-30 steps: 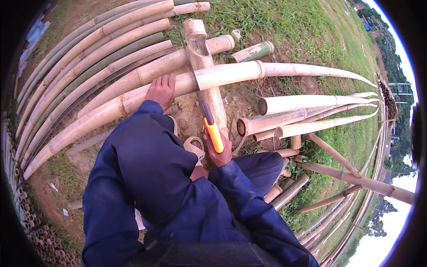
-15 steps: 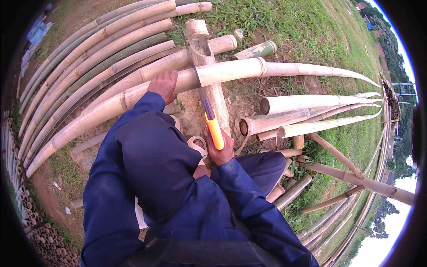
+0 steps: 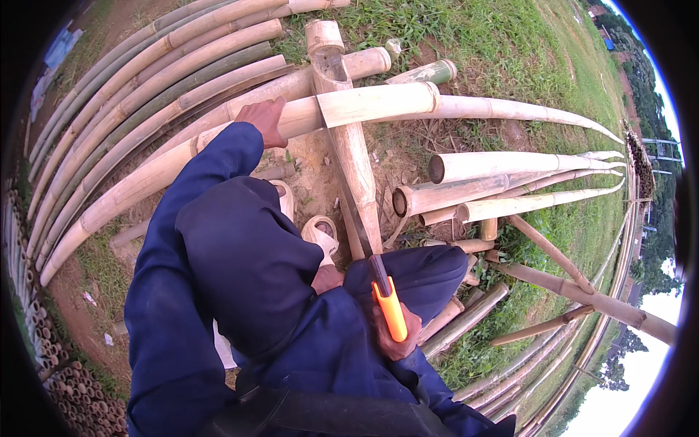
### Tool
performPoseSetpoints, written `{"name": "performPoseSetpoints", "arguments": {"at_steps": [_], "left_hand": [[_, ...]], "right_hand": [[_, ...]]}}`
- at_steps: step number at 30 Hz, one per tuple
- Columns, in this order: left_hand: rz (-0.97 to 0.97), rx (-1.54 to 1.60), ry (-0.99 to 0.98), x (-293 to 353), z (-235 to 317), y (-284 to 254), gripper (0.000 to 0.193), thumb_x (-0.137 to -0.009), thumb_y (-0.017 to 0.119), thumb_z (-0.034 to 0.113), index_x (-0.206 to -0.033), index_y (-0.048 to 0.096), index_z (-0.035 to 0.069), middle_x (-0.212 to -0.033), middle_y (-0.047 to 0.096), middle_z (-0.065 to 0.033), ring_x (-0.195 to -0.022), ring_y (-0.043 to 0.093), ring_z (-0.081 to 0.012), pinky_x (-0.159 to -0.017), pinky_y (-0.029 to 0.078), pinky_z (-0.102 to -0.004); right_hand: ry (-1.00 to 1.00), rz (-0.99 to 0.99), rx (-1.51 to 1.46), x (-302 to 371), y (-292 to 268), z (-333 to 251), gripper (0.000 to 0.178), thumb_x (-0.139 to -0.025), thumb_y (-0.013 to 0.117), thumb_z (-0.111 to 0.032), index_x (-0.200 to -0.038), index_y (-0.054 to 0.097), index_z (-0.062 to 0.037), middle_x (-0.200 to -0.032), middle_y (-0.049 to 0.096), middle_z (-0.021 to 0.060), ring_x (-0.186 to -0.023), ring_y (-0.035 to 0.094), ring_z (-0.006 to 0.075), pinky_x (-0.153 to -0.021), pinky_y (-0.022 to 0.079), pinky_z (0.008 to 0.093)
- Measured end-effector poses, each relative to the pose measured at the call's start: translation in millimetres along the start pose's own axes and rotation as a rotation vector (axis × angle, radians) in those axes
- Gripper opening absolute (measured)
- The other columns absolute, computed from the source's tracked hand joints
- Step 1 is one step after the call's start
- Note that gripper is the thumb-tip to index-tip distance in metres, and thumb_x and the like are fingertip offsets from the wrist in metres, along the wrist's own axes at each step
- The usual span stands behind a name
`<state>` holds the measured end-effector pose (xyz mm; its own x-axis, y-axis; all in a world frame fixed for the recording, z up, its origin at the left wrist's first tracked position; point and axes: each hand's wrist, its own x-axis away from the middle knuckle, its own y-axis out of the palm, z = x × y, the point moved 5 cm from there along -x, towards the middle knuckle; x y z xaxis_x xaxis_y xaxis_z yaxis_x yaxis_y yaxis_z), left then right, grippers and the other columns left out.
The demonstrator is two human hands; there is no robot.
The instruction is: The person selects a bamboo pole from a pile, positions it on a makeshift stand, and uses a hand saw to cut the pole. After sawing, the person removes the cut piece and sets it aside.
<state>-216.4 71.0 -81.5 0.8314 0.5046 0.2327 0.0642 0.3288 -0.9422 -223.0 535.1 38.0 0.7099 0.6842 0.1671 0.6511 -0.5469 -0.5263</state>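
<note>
Closest in, the right hand [image 3: 397, 336] has its grip wrapped tight around the orange handle [image 3: 391, 309] of a saw, held just above the right knee of the dark blue trousers. The saw blade [image 3: 348, 195] runs from the handle away from the person, lying along the short bamboo support post [image 3: 349, 138] up to the cut in the long bamboo pole [image 3: 218, 149].

A bit further out, 2 pale sandals [image 3: 320, 234] show on the bare dirt ground [image 3: 313, 178] in front of the knees.

Next, the left hand [image 3: 263, 119] is pressed down on top of the long bamboo pole, fingers curled over it, just left of the saw cut. That pole lies crosswise over the support post, and the piece [image 3: 378, 103] right of the cut sits touching it, end to end.

Off to the right, 3 or so cut poles [image 3: 510, 169] lie on the grass [image 3: 466, 36] with open ends facing the person. On the left side of the ground, a stack of long bamboo poles [image 3: 131, 80] curves away. A short green offcut [image 3: 426, 72] lies just beyond the post.
</note>
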Motion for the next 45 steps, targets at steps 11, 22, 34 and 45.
{"name": "performPoseSetpoints", "arguments": {"at_steps": [11,22,34,45], "left_hand": [[0.079,0.048,0.008,-18.6,-13.7,-44.8,0.076,-0.065,0.088,0.034,-0.125,0.053,0.003,-0.111,0.070,-0.0249,-0.106,0.068,-0.0453,-0.094,0.053,-0.0534],[0.018,0.026,0.041,1.2,16.9,18.3,0.082,-0.064,0.086,0.034,-0.133,0.053,0.004,-0.119,0.068,-0.0241,-0.109,0.067,-0.0438,-0.093,0.054,-0.0521],[-0.049,0.036,0.007,11.1,7.5,7.9,0.073,-0.065,0.087,0.036,-0.122,0.056,0.003,-0.107,0.071,-0.0241,-0.104,0.069,-0.0437,-0.091,0.055,-0.0512],[-0.006,0.038,0.012,10.5,10.9,4.5,0.069,-0.065,0.086,0.035,-0.118,0.055,0.003,-0.108,0.070,-0.0251,-0.102,0.070,-0.0438,-0.090,0.056,-0.0513]], "right_hand": [[-0.050,-0.044,-0.102,-37.6,-4.3,-39.6,0.015,-0.088,0.078,-0.003,-0.100,0.071,0.0017,-0.075,0.068,0.0149,-0.060,0.067,0.0290,-0.060,0.052,0.0343],[-0.084,-0.048,-0.169,-132.9,60.6,-7.0,0.022,-0.096,0.073,-0.006,-0.114,0.069,0.0063,-0.086,0.073,0.0069,-0.077,0.063,0.0105,-0.072,0.053,0.0299],[-0.089,-0.010,-0.128,-76.3,30.4,-18.0,0.022,-0.089,0.074,-0.003,-0.110,0.073,0.0024,-0.077,0.072,0.0165,-0.072,0.076,0.0242,-0.068,0.056,0.0331],[-0.117,-0.011,-0.095,-57.6,21.9,-5.3,0.014,-0.091,0.074,-0.004,-0.104,0.073,0.0023,-0.075,0.070,0.0135,-0.065,0.072,0.0193,-0.062,0.054,0.0337]]}}
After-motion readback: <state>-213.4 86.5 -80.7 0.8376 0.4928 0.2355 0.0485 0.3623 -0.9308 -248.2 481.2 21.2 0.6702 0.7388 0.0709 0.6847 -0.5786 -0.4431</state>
